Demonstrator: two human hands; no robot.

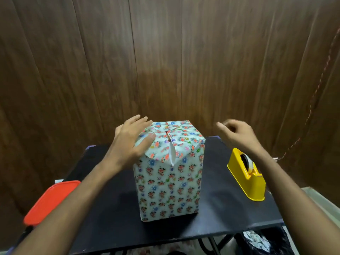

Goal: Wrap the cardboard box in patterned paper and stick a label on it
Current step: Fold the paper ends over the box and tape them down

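Left hand (131, 142) flat on wrapped box (168, 183) top (right hand (234, 134) loosely curled, empty, beside it)

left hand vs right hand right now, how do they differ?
The left hand lies flat, fingers spread, pressing the folded paper on the wrapped box top. The right hand hangs in the air beside the box, fingers loosely curled, touching nothing and blurred. The left is over the box; the right is above the yellow tape dispenser. Both are bare.
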